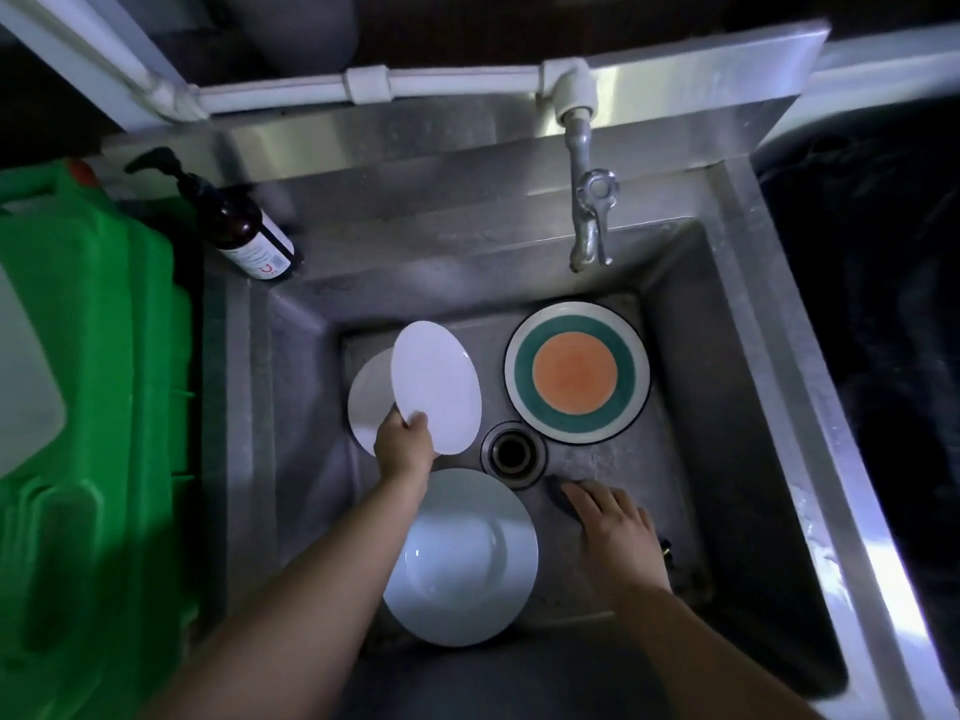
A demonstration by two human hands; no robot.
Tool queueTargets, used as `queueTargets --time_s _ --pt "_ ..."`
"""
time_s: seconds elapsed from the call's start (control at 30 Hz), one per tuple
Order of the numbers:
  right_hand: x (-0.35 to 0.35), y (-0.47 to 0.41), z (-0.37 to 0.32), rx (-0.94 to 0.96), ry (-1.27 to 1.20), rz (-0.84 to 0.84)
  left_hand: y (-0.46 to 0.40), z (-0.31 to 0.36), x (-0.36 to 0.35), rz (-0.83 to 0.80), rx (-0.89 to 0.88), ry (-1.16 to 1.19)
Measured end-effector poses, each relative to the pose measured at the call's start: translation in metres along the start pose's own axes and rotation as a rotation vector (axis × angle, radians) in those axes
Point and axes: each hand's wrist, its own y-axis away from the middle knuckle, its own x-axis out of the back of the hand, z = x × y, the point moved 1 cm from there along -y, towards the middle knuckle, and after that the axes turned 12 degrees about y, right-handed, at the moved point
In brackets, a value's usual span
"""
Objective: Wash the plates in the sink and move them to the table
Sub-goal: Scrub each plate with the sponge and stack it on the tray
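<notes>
Early stage: left hand (404, 443) pinches a tilted white plate (435, 387) above the sink (675, 387); right hand (613, 527) rests on, perhaps grips, a dark sponge (557, 491). Three plates (576, 372) lie unwashed.

Head camera looks steeply down, close above sink (727, 283).

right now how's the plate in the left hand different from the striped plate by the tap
The white oval plate is plain, tilted up off the sink floor and pinched at its lower edge by the left hand. The round plate has an orange centre and green ring, lies flat, and nobody touches it. Both are in the sink.
</notes>
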Motion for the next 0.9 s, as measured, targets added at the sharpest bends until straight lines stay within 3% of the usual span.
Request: queueTargets --time_s 0.07,0.13,0.33,0.6,0.9 --pt "0.005 0.006 0.005 -0.013 -0.005 0.016 0.012 0.004 -0.001 -0.027 -0.157 -0.316" --pt "0.012 0.012 0.009 -0.022 -0.010 0.040 0.027 0.007 -0.003 -0.058 -0.300 -0.488" --pt "0.046 0.036 0.026 -0.007 -0.023 0.085 0.096 0.027 0.001 -0.123 -0.471 -0.713" --pt "0.102 0.080 0.057 0.092 -0.055 0.135 0.209 0.056 0.013 -0.159 -0.653 -0.792" --pt "0.147 0.132 0.072 0.123 -0.073 0.199 0.304 0.077 0.030 -0.066 -0.762 -0.595"
